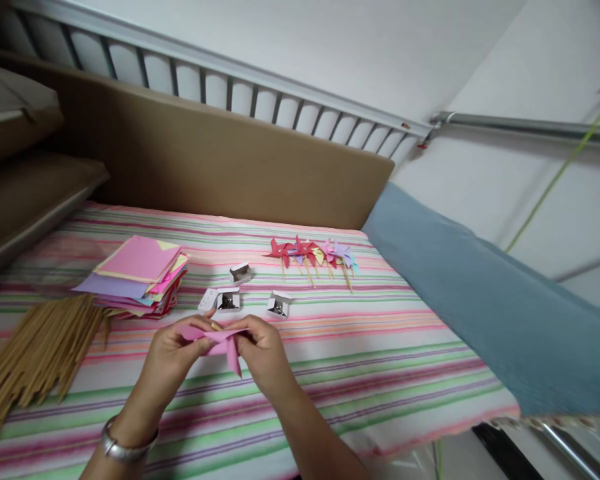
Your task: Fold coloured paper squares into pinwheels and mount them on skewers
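My left hand (173, 357) and my right hand (263, 353) are both closed on a pink paper piece (219, 341), folded into pointed flaps, held just above the striped cloth (360, 373). The left hand pinches its left side, the right hand its right side, and one pink point hangs down between them. A metal bracelet (125, 445) sits on my left wrist. Right behind the hands lie small open white boxes of pins (229, 301) (279, 306).
A stack of coloured paper squares (140, 273) lies at the left, with a pile of wooden sticks (35, 353) beside it. Several finished paper pinwheels (313, 255) lie at the back. A blue blanket (490, 307) covers the right side; a brown board (220, 153) stands behind.
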A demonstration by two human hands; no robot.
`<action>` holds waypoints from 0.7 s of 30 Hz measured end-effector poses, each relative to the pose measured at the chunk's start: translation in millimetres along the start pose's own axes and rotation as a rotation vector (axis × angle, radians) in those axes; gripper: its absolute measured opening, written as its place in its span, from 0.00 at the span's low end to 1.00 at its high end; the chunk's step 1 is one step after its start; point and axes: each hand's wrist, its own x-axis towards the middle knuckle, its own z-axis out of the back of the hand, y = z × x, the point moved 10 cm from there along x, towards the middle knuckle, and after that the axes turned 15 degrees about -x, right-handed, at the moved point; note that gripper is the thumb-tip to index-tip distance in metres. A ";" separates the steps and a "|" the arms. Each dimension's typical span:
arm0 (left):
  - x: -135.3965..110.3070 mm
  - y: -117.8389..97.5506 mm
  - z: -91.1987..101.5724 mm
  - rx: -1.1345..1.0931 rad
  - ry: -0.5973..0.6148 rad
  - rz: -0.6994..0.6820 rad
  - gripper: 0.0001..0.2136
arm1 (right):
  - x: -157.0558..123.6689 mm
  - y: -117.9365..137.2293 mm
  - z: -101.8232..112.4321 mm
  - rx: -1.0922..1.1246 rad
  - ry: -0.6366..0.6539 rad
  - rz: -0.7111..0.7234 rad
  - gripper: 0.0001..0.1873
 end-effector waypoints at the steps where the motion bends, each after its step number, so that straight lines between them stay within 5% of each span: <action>1: 0.1 1.6 2.0 0.002 -0.011 0.006 0.03 | -0.2 -0.7 -0.4 -0.003 -0.004 0.002 0.07; 16: 3.5 15.8 15.7 -0.035 -0.039 0.043 0.04 | -0.4 2.0 -3.0 -0.025 -0.040 0.032 0.09; 21: 3.7 14.1 30.8 -0.169 -0.192 0.071 0.07 | 2.3 -8.9 -9.0 0.038 0.077 -0.025 0.13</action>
